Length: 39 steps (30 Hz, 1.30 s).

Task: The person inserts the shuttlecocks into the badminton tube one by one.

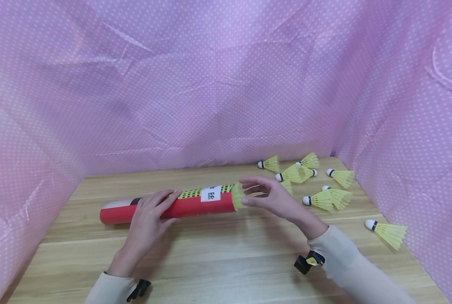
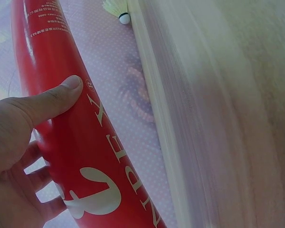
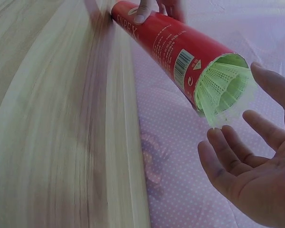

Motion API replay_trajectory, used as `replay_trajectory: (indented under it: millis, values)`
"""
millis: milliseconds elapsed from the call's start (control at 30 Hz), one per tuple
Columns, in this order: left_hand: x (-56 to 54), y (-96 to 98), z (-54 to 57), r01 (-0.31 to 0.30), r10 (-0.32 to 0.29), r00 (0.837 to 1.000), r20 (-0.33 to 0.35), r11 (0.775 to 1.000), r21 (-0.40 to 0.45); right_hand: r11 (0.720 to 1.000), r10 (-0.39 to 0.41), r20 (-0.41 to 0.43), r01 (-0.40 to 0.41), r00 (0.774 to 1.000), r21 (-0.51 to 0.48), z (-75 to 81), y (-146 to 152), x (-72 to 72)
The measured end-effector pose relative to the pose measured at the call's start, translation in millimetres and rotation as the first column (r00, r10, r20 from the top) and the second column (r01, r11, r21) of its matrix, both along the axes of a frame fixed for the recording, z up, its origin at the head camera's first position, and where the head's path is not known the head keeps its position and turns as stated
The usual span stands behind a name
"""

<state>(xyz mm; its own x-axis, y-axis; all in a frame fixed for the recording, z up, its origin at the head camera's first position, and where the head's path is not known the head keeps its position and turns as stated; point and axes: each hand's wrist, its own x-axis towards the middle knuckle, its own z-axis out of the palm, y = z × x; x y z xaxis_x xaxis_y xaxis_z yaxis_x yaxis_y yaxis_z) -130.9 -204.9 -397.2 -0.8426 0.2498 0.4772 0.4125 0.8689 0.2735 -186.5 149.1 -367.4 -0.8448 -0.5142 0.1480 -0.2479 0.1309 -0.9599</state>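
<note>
A red shuttlecock tube [image 1: 203,207] lies on its side above the wooden table, its mouth toward the right. My left hand [image 1: 147,219] grips it near the middle, thumb across the near side in the left wrist view. From the mouth sticks the skirt of a yellow shuttlecock [image 3: 223,90]; its head is hidden inside the tube. Just beyond that skirt is my right hand [image 1: 269,197], fingers spread and slightly bent. In the right wrist view, the right hand's fingertips [image 3: 215,134] are close to the skirt's edge with nothing gripped between them.
Several yellow shuttlecocks with white heads lie at the table's right side, among them one [image 1: 319,200] behind the right hand and one [image 1: 387,233] near the right edge. Pink dotted cloth [image 1: 211,84] hangs around the wooden table [image 1: 218,261].
</note>
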Motion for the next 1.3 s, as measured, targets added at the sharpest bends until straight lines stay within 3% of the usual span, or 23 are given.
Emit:
replay_trajectory:
  millis: [800,1300]
  values:
    - [-0.2,1.4,2.3,-0.009,0.009,1.000,-0.001,1.000,0.006,0.995,-0.081,-0.064,0.085,0.995,0.060,2.5,-20,8.9]
    - [-1.5,-0.3,0.9,0.004,-0.004,1.000,-0.029,1.000,0.005,0.995,-0.099,-0.015,0.099,0.995,0.029,4.1,-25,12.2]
